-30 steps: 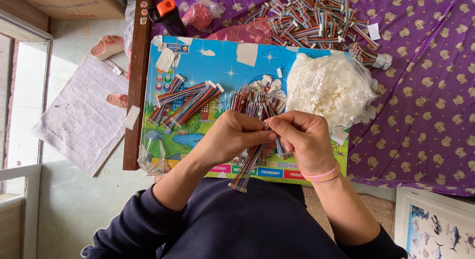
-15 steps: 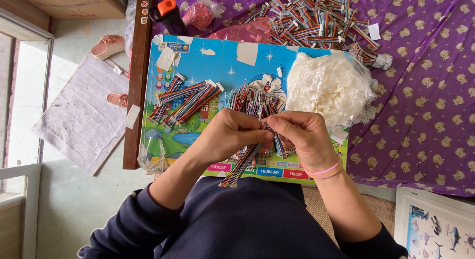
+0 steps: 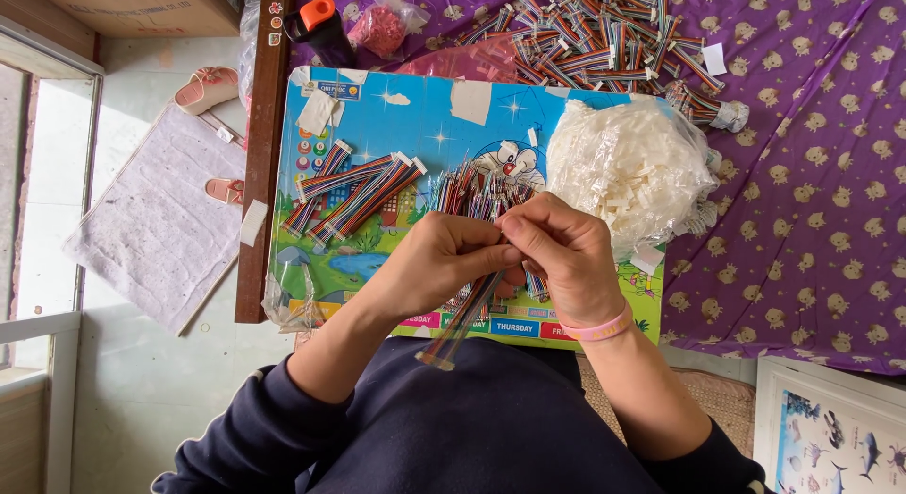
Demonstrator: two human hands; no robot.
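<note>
Rainbow ribbon cable (image 3: 467, 310) is pinched by both left hand (image 3: 436, 265) and right hand (image 3: 562, 258). Loose wire ends could splay if fingers slip.

Soft, even daylight brightens the scene, strongest left of the blue picture board (image 3: 415, 126), with faint shadows, sharp focus and slight wide-angle bending near the edges.

A person in a dark navy long-sleeved top, both sleeves pushed up toward the elbows, forearms bare. A pink band (image 3: 596, 330) circles the wrist just behind the fingers of the right hand (image 3: 566, 253); the left hand (image 3: 436, 263) wears nothing.
</note>
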